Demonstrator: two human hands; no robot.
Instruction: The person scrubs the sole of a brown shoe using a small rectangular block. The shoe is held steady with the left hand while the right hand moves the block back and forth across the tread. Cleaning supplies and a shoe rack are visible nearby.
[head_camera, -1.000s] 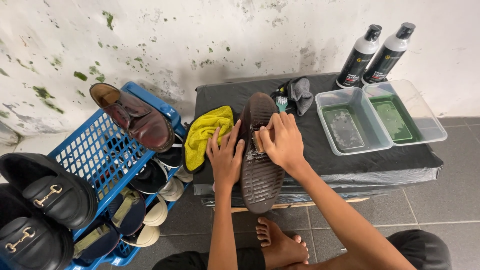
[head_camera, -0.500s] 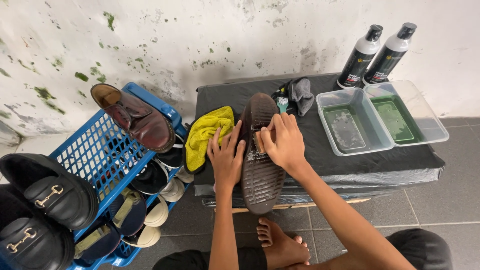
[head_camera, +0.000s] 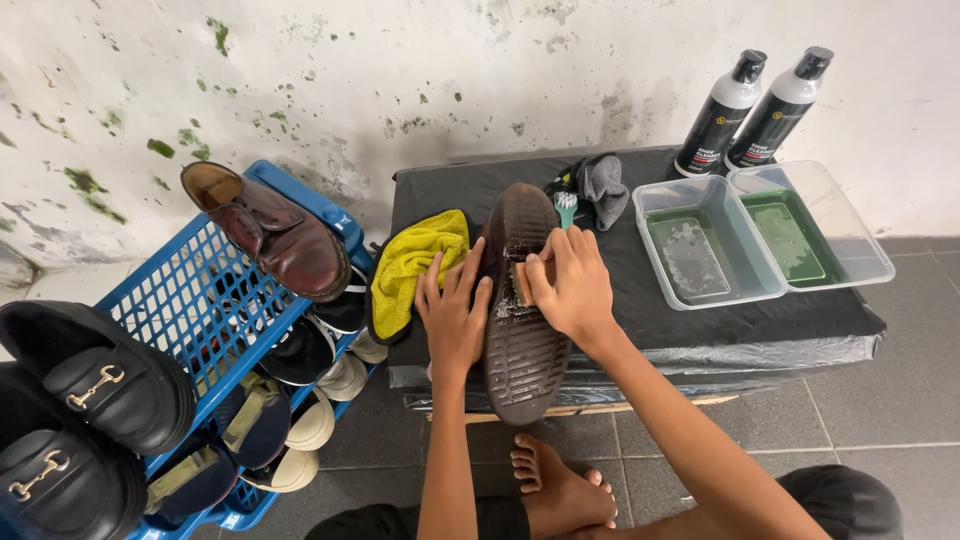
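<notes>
Toes of one bare foot (head_camera: 555, 490) showed nearest, on the grey tiled floor. Above it, one dark brown shoe (head_camera: 522, 310) lay sole-up on the black-covered desk (head_camera: 640, 290), heel overhanging the edge; it looked stiff, fairly light and wet-slick, best held by its sides. The left hand (head_camera: 453, 318) pressed flat against its side, grip released. The right hand (head_camera: 575, 290) was clenched on one small wooden brush (head_camera: 524, 284). Beyond stood two clear plastic trays (head_camera: 760, 235) and two black-and-white bottles (head_camera: 765, 110).
</notes>
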